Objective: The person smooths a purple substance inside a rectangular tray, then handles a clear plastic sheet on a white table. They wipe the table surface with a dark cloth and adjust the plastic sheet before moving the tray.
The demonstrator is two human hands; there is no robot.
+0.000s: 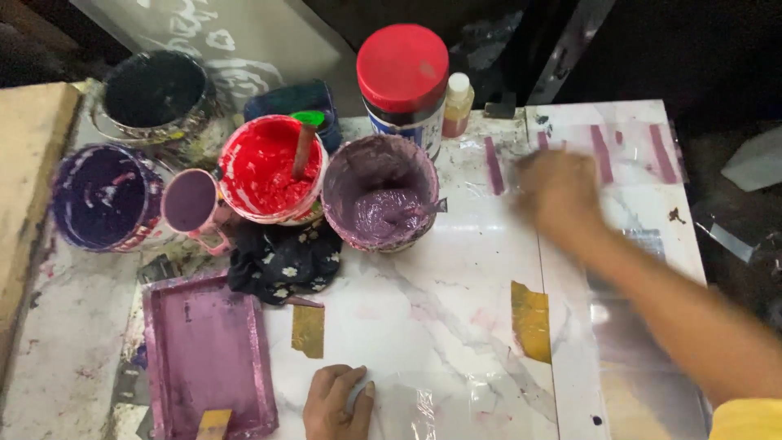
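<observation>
**Clear film pinned flat on marble top**

Left hand presses fingers-down on clear plastic sheet, which runs rightward from it. Film looks thin, limp, slippery; best held by an edge. Right hand blurred above mauve tape strips; grip can't be told.

Head camera looks steeply down, close over the marble table.

2 hands over the work surface

The left hand lay curled, palm down; the right hand reached forward, arm extended, motion-blurred.
</observation>
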